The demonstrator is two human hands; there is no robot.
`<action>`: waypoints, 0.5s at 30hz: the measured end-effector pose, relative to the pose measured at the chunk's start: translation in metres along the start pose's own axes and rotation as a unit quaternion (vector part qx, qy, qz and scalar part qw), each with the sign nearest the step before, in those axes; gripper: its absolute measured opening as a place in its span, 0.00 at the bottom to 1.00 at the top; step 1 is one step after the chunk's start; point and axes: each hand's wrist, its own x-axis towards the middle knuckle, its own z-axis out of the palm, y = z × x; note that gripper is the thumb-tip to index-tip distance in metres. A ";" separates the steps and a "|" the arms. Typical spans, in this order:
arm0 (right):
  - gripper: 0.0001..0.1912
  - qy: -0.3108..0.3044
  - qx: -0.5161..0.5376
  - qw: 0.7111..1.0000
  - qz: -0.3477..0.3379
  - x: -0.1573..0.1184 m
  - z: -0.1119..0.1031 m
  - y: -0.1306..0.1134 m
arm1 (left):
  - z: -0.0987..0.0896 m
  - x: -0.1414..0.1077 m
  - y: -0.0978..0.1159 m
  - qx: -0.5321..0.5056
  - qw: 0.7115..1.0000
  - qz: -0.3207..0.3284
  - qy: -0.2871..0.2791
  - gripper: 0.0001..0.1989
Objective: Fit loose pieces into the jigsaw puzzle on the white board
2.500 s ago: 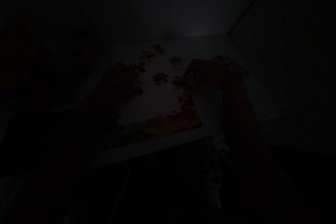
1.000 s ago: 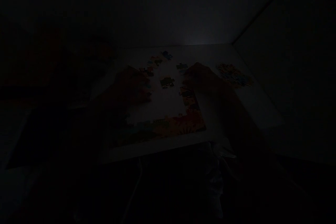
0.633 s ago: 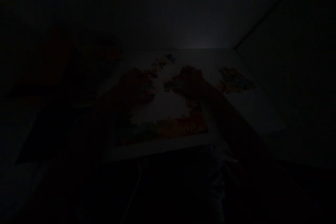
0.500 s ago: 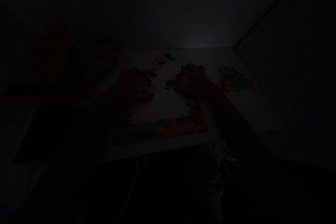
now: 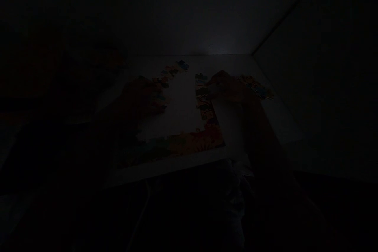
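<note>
Bordering a pale, open middle: the partly joined, multicoloured jigsaw puzzle [image 5: 177,145] lies flat on the white desk [image 5: 183,106], with an orange, red and green strip along the near side and a column of pieces rising at its right end.
Right column: a dark green patterned piece [image 5: 202,92] sits near the far end, just below a green, blue and pale orange jigsaw piece [image 5: 201,80]; how tightly they fit is too dark to tell.
Right hand: the bare right hand [image 5: 228,88] is bent over the far end of the column, its fingertips at the outer edges of those two pieces; whether it grips either one cannot be told.
Left hand: the bare left hand [image 5: 138,96] is curled low at the left side of the puzzle, over or beside dim blue and orange pieces [image 5: 162,97]; its hold cannot be told.
Far-left pieces: a slanting row runs beyond the left fingers, from an orange and dark piece [image 5: 161,82] through orange and green pieces [image 5: 169,72] to a blue piece [image 5: 182,65].
Pile: heaped multicoloured cardboard pieces [image 5: 256,87] lie on the desk, behind and right of the right hand.
Surroundings: a plain wall [image 5: 191,15] meets the far edge; a thin, pale cord [image 5: 144,206] hangs below the near one.
</note>
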 end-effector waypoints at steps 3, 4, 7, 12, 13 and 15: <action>0.33 0.005 0.011 1.000 -0.001 0.000 0.000 -0.006 | -0.001 -0.001 -0.001 -0.015 1.000 0.010 -0.008 0.31; 0.34 0.005 0.012 1.000 -0.002 0.001 -0.001 -0.009 | 0.000 -0.001 -0.001 -0.011 1.000 0.008 -0.012 0.31; 0.33 0.012 -0.009 1.000 -0.007 0.004 0.001 -0.018 | 0.001 0.001 0.002 0.011 1.000 -0.009 -0.015 0.32; 0.33 0.005 -0.045 0.998 -0.045 0.013 0.022 -0.041 | 0.004 0.005 0.007 0.021 0.999 -0.024 -0.021 0.29; 0.34 0.000 -0.046 0.997 -0.059 0.014 0.027 -0.045 | 0.004 0.005 0.007 0.020 0.999 -0.028 -0.024 0.28; 0.36 -0.006 -0.053 0.995 -0.081 0.017 0.035 -0.052 | 0.005 0.004 0.005 0.018 0.999 -0.034 -0.024 0.29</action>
